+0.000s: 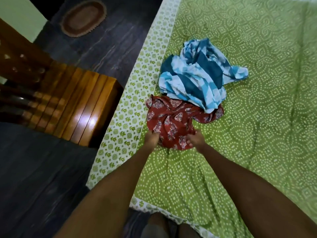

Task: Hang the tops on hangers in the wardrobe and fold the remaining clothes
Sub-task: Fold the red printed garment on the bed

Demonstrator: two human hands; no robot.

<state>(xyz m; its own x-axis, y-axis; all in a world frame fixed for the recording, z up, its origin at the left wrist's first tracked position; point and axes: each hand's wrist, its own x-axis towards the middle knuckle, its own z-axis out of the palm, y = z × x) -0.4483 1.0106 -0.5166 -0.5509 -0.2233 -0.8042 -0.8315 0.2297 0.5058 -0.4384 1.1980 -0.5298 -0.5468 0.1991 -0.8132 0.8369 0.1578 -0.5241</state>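
Note:
A crumpled red printed garment (173, 121) lies on the green patterned bedsheet (257, 117) near the bed's left edge. My left hand (151, 139) grips its near left part. My right hand (195, 139) rests on its near right edge with the fingers curled into the cloth. Behind it, partly lying over the red one, sits a bunched blue and white tie-dye garment (199, 74). No hanger or wardrobe is in view.
A polished wooden piece of furniture (82, 109) stands on the dark floor (42, 177) close to the bed's left side. An oval brown mat (84, 18) lies further back. The sheet stretches wide to the right of the clothes.

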